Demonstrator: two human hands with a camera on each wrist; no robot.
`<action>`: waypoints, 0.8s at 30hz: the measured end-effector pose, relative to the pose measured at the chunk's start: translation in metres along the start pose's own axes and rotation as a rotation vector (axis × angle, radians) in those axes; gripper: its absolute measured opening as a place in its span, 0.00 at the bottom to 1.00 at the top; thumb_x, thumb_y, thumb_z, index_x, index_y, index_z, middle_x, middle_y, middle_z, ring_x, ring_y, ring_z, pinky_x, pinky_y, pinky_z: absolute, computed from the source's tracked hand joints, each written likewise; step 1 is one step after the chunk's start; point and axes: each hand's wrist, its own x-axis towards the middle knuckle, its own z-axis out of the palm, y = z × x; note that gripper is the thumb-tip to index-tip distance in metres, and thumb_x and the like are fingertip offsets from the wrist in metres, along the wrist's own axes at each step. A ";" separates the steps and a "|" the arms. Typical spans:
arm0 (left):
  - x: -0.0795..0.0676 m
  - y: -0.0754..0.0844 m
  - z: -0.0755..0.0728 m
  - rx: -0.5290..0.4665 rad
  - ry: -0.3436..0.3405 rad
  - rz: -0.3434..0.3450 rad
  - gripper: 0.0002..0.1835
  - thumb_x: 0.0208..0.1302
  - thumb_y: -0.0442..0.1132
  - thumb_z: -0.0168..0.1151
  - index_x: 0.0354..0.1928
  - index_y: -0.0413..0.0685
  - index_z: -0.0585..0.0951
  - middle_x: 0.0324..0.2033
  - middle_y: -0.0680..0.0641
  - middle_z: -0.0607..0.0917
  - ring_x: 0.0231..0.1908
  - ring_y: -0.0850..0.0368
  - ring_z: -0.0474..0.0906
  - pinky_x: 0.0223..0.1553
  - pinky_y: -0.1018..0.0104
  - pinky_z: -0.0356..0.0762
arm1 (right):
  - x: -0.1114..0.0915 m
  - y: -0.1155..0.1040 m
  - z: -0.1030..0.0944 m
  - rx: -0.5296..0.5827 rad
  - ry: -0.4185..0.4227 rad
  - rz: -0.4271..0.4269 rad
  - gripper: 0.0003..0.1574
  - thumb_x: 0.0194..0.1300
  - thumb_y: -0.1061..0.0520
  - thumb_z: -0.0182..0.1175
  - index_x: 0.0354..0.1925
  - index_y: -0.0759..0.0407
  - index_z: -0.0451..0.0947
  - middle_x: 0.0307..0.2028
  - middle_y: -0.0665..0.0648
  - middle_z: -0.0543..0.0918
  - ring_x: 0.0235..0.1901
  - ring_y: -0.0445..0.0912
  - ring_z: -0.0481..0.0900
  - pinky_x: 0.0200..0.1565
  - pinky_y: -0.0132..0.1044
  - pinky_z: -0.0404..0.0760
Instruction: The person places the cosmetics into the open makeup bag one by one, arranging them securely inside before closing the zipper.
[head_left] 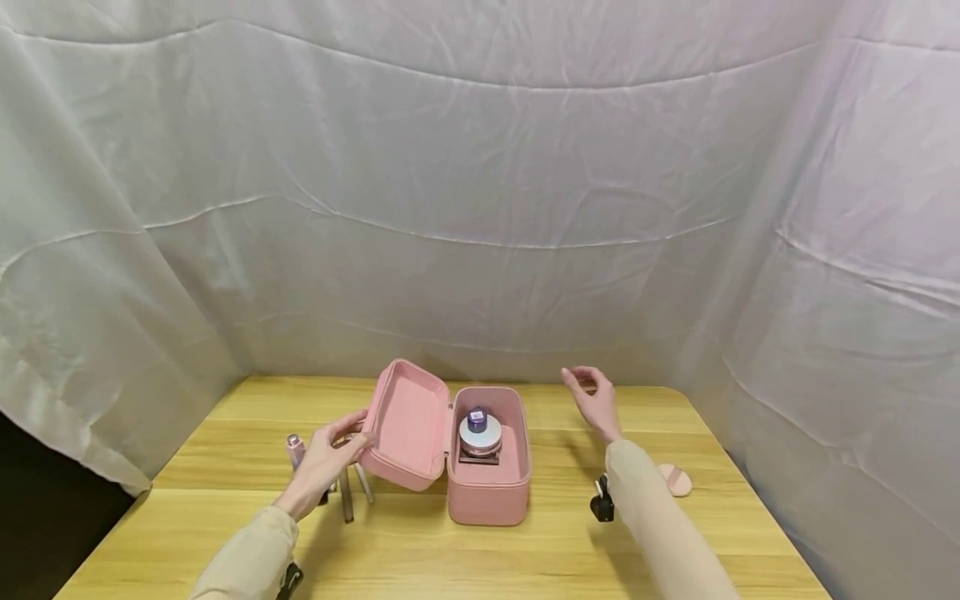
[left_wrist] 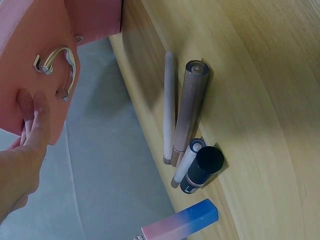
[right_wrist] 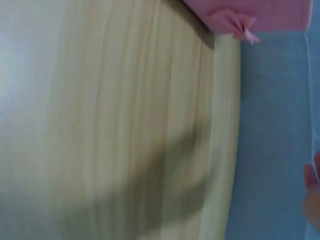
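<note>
A pink cosmetic case (head_left: 489,505) stands on the table with its hinged lid (head_left: 408,421) swung out to the left. At the lid's outer edge, my left hand (head_left: 324,457) grips it between thumb and fingers. A gold-coloured metal handle (left_wrist: 70,65) shows on the lid's outer face in the left wrist view. Inside the case lie a purple-capped jar (head_left: 477,418), a round white-topped container (head_left: 487,437) beneath it, and a dark flat item (head_left: 480,458) at the bottom. My right hand (head_left: 597,407) hovers right of the case, fingers loosely bent, holding nothing.
Left of the case lie a brown tube (left_wrist: 190,107), a slim pale stick (left_wrist: 169,110), a small white tube (left_wrist: 187,162), a black-capped cylinder (left_wrist: 204,167) and a pink-and-blue tube (left_wrist: 182,220). A powder puff (head_left: 677,480) lies near my right forearm. Pale curtains (head_left: 480,208) enclose the table.
</note>
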 end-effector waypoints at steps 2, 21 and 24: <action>0.000 0.000 0.000 0.002 0.003 0.000 0.31 0.71 0.36 0.57 0.73 0.32 0.64 0.61 0.30 0.75 0.54 0.56 0.80 0.50 0.79 0.80 | -0.003 0.006 -0.008 0.005 0.017 0.011 0.27 0.72 0.43 0.59 0.56 0.64 0.77 0.52 0.65 0.80 0.48 0.47 0.74 0.47 0.27 0.72; 0.000 -0.001 -0.001 -0.004 -0.004 0.006 0.31 0.71 0.36 0.57 0.73 0.32 0.64 0.62 0.30 0.74 0.48 0.68 0.80 0.50 0.80 0.80 | -0.063 0.042 -0.107 -0.288 -0.193 0.201 0.48 0.71 0.38 0.57 0.73 0.67 0.56 0.71 0.77 0.57 0.70 0.70 0.56 0.69 0.66 0.62; 0.000 -0.001 0.000 -0.007 -0.004 0.009 0.31 0.71 0.35 0.57 0.73 0.31 0.64 0.62 0.30 0.74 0.45 0.71 0.79 0.49 0.80 0.80 | -0.071 0.045 -0.122 -0.426 -0.243 0.199 0.52 0.69 0.38 0.58 0.73 0.70 0.54 0.69 0.80 0.59 0.69 0.73 0.58 0.69 0.68 0.62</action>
